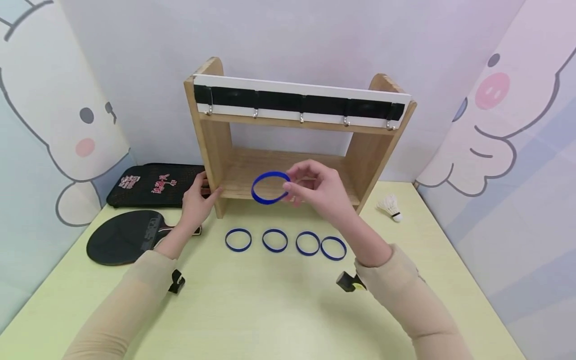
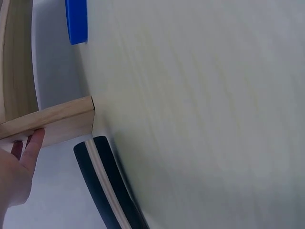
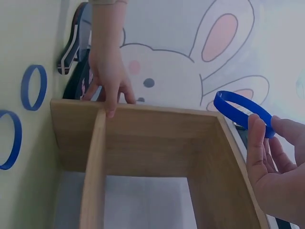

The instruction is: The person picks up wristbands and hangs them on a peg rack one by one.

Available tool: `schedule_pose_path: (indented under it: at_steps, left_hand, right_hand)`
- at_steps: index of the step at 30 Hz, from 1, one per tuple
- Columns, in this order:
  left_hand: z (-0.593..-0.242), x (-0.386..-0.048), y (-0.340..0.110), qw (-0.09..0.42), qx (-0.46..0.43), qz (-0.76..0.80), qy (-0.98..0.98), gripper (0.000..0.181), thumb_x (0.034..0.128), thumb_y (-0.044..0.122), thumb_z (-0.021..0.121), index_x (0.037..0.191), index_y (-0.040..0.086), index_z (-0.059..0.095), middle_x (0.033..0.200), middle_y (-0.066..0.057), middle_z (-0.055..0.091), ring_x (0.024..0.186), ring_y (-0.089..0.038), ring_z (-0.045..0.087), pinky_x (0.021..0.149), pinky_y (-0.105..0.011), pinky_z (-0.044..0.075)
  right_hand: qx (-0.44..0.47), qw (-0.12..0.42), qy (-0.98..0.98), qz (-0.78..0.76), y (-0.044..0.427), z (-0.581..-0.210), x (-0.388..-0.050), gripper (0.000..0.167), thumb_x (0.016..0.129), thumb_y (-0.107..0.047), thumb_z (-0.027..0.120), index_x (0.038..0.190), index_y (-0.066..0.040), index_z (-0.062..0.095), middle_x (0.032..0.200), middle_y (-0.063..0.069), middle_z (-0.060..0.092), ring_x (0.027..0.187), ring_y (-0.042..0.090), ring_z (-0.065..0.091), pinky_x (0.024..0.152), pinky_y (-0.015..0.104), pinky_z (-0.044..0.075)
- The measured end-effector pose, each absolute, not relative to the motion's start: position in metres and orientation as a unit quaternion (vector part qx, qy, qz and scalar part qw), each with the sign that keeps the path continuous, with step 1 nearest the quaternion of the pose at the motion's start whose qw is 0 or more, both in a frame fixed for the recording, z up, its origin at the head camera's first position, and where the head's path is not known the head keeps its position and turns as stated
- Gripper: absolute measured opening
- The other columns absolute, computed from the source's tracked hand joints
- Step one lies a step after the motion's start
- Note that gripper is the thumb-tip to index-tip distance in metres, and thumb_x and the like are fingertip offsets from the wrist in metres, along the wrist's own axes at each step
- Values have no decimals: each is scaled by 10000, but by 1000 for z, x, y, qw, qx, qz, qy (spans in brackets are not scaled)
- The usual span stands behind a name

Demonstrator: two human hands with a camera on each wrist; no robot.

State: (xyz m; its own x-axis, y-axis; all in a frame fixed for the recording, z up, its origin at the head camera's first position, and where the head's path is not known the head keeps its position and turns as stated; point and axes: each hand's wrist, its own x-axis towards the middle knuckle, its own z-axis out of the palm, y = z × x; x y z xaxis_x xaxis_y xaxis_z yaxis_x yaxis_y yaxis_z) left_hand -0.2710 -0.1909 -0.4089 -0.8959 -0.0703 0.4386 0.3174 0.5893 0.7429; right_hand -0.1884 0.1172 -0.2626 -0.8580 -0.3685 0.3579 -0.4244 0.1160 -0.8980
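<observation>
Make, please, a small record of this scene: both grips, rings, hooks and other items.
Left grip: holds the wooden shelf by its left side
Right grip: pinches a blue ring, raised above the table
Other rings: four, blue, in a row on the table
Hooks: five on the shelf's front strip, no ring hanging
Left of shelf: black paddle, black case
Right of shelf: shuttlecock

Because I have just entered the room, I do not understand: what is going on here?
A person's right hand pinches a blue ring in front of a wooden shelf, while the left hand grips the shelf's left side. Four more blue rings lie on the table, and nothing hangs on the five hooks above.
</observation>
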Motion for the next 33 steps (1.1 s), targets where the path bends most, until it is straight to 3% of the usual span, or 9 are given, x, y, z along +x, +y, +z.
schedule_pose_path:
  at_steps: [11,19,25,33]
  left_hand:
    - [-410,-270,-193,215,-73,-450,-864,553,918,283,619,1403,145,390,1209,-197,580,1022,-375,615,772,-519,536]
    - [-409,-272,-191,214,-79,-452,-863,550,919,268,620,1401,140,389,1211,-205,580,1022,-378,614,771,-522,535]
    - [-409,-271,-191,221,-87,-451,-860,541,918,250,622,1393,127,393,1205,-216,581,1012,-381,619,773,-523,536]
    - [-411,-271,-192,230,-93,-453,-857,535,912,251,631,1381,125,406,1201,-219,584,1013,-394,617,773,-532,533]
  right_hand:
    - [291,35,-645,705,73,-245,-203,216,864,-114,688,1045,-29,607,962,184,648,804,306,700,688,436,570]
    - [289,56,-578,761,44,-237,-213,212,892,-106,651,1076,-16,597,972,158,631,793,271,703,700,396,576]
    - [258,25,-531,807,18,-234,-222,228,893,-73,639,1100,5,585,975,146,629,794,231,702,727,364,574]
    - [230,10,-498,836,-6,-240,-233,206,888,-94,644,1084,-46,600,973,110,634,811,194,705,764,348,565]
